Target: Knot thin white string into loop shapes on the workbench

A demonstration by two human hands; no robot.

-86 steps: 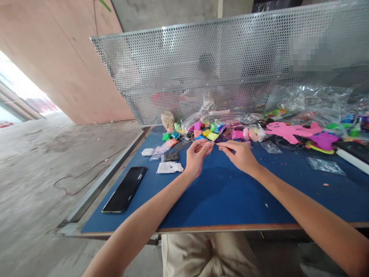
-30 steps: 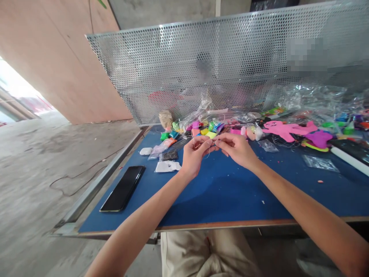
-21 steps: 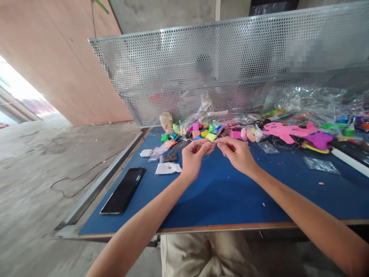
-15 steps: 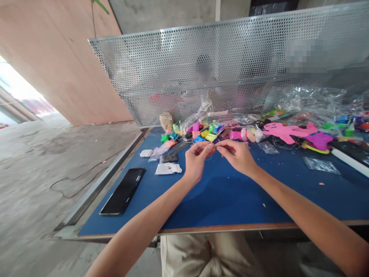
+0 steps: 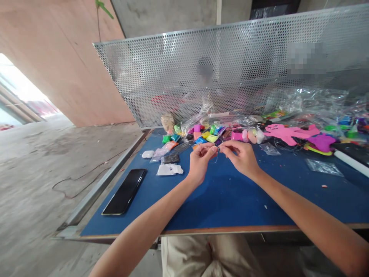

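Observation:
My left hand [image 5: 201, 159] and my right hand [image 5: 240, 156] meet fingertip to fingertip above the blue tabletop [image 5: 219, 204]. Both are closed in a pinch. Between them runs a thin wire [image 5: 213, 161], which bends in a small loop below the fingertips. Its exact kind is hard to make out at this size. Just beyond my fingers lie several small bright packets, among them a yellow packet [image 5: 212, 138] and a magenta packet [image 5: 236, 136].
A black phone [image 5: 124, 191] lies at the left. White torn material [image 5: 169, 169] and a dark packet [image 5: 170, 158] sit near my left hand. A pink figure [image 5: 288, 132], a purple piece [image 5: 322, 143] and clear bags [image 5: 324, 167] are at the right. A perforated metal panel [image 5: 178, 69] stands behind.
My hands stay together and appear slightly farther right. The fingertips have parted a little, and the wire loop shows more clearly. The whole view has shifted slightly.

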